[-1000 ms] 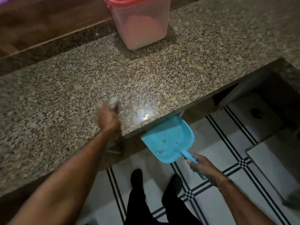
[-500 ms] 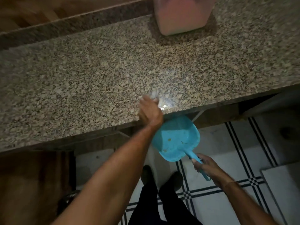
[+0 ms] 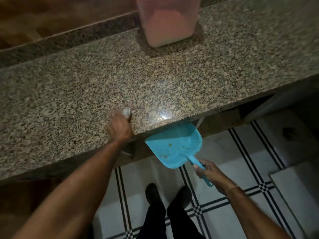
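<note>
- At the left of the view, on the speckled granite countertop (image 3: 69, 100), the person's left hand (image 3: 119, 126) lies knuckles up near the front edge. Its fingers curl around a small pale wad (image 3: 126, 112), seemingly a cloth, pressed to the stone.
- Farther back, mid-counter, stands a translucent plastic container (image 3: 167, 26) with a red lid, well apart from the hand.
- Just right of the left hand, a turquoise dustpan (image 3: 174, 145) sits with its mouth tucked under the counter's lip. A few crumbs lie in it.
- The right hand (image 3: 209, 173) grips the dustpan's handle, fingers wrapped closed, above the striped tile floor (image 3: 224, 152).
- The step in hand appears to be wiping crumbs off the counter into the pan. The next move likely calls for a rightward sweep to the edge above the pan, with the pan snug against the stone.
</note>
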`<state>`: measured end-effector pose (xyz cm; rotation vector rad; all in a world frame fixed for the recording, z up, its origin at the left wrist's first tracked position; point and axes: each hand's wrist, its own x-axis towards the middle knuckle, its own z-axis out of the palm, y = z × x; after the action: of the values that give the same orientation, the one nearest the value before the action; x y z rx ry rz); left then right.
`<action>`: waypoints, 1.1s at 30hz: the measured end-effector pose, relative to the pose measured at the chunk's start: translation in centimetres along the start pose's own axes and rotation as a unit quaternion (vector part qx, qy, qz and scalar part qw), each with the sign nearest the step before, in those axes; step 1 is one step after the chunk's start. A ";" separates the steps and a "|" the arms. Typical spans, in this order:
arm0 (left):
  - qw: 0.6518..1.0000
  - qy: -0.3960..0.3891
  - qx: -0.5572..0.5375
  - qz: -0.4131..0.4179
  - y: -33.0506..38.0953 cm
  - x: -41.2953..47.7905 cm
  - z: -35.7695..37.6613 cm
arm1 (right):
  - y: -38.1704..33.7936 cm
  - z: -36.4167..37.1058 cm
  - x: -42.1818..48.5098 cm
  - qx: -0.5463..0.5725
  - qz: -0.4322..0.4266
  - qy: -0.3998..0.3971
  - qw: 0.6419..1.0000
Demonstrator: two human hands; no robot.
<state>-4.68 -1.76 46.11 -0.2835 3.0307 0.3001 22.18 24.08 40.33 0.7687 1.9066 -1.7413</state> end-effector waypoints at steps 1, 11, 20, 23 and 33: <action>1.000 0.006 -0.009 0.016 0.6 -0.7 0.6 | 0.0 0.1 0.1 0.006 -0.001 0.001 1.000; 0.987 -0.052 -0.118 0.100 10.4 -3.9 2.5 | 0.6 1.0 -0.5 0.025 0.001 -0.003 1.000; 0.979 -0.047 -0.068 0.189 8.9 -1.8 0.5 | 0.3 -1.0 -0.5 0.039 -0.010 0.010 0.999; 0.957 -0.064 -0.064 0.275 9.7 -3.4 1.6 | 0.5 -0.7 -0.4 0.040 -0.009 0.013 0.999; 0.920 -0.083 -0.055 0.379 8.3 -4.3 1.7 | 0.3 1.1 -1.2 0.051 -0.006 -0.007 0.999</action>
<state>-1.99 7.34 46.39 0.8854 2.8061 0.5032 23.19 22.84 40.76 0.7814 1.8290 -1.8584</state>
